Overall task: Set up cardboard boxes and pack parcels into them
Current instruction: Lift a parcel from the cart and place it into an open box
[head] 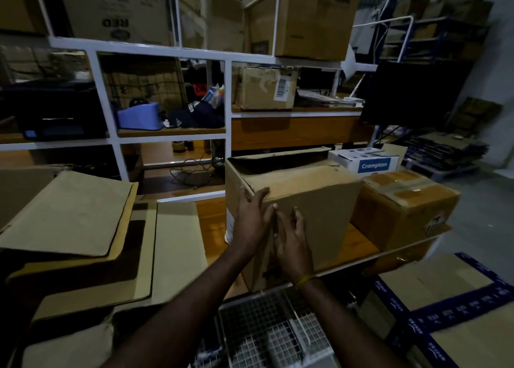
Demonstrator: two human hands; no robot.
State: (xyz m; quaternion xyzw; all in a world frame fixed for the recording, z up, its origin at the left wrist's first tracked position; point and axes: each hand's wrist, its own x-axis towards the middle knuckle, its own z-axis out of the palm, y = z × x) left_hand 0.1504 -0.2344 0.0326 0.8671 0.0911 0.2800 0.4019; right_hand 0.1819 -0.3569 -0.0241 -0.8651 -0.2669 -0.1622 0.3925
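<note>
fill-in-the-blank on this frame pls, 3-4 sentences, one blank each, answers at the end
1. Both hands, left and right, lie on the near face of the open ____ box.
2. The white box behind it reads ____.
3. The taped box stands to the open box's ____.
4. The right wrist wears a ____ band.

Missing words: cardboard; Crompton; right; yellow
</note>
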